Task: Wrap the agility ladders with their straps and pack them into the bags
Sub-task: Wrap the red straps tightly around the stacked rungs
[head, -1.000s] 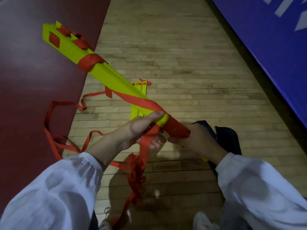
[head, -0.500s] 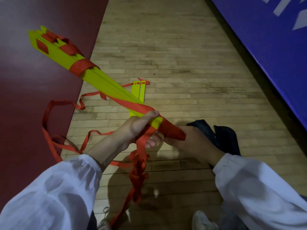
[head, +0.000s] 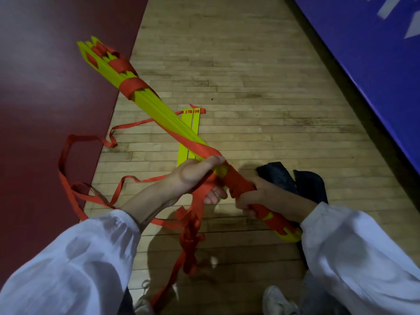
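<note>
A bundle of yellow agility ladder rungs slants from upper left down to lower right, bound in places by its red strap. My right hand grips the strap-wound lower end of the bundle. My left hand holds the bundle just above, thumb on top, with the red strap running under its fingers and hanging down in a tangle. Loose strap loops trail over the floor to the left. Two flat yellow rungs lie on the floor behind. A dark bag lies under my right forearm.
The wooden floor runs ahead, edged by a dark red mat on the left and a blue padded wall on the right. My shoes show at the bottom edge.
The far end of the bundle has swung to the right and lower. More of its wrapped lower end now shows past my right hand. Both hands keep their hold.
</note>
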{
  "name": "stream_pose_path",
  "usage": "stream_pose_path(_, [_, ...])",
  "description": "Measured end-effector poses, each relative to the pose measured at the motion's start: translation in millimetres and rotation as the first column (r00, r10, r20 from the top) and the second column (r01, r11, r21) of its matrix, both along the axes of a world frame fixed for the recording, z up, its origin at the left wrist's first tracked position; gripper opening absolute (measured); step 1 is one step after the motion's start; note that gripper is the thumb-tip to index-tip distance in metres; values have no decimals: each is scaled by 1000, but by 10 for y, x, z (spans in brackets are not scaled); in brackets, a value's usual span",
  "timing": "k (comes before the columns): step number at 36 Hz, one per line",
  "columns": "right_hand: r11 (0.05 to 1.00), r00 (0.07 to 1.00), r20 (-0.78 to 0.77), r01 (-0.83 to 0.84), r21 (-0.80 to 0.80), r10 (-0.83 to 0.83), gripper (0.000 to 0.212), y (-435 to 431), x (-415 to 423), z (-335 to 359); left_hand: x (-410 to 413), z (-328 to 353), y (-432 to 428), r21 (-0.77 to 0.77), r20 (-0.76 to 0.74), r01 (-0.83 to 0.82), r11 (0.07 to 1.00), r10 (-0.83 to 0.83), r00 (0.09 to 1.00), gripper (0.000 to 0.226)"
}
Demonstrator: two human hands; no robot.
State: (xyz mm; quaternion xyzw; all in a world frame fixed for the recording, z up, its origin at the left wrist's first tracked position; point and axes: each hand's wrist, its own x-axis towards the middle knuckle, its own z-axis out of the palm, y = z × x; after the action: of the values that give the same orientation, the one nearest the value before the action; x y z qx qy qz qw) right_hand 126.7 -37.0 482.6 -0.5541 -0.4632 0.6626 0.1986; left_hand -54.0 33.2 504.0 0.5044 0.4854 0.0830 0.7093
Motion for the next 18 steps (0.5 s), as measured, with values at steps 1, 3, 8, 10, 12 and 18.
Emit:
stream_pose_path(1, [1000, 1000, 6, 7, 14, -8, 30, -4, -5, -18, 0, 4, 0, 5, -2, 6, 1000, -6, 1000, 55])
stream_pose_path(3, [999, 1000, 2, 19, 39, -19, 27, -15, -8, -33, 5, 25, -7, 15, 2, 27, 1000, -27, 1000, 57])
stream_pose_path(8, [995, 999, -17, 33, 91, -32, 36, -8, -3, -19, -10, 69, -26, 10, 56, 49, 999, -50, 997, 57])
stream_pose_path(10, [994, 999, -32, 31, 108, -28, 32, 7, -4, -17, -35, 69, -12, 38, 47, 47, 998, -49, 998, 58])
stream_pose_path(12, [992, 999, -48, 29, 127, -23, 27, 16, -7, -19, -63, 57, 8, 98, 20, 70, 993, -72, 997, 62])
stream_pose_path(18, [978, 997, 17, 66, 199, -71, 23, -9, -13, -47, -96, 129, 8, 54, 9, 148, 988, -148, 989, 66])
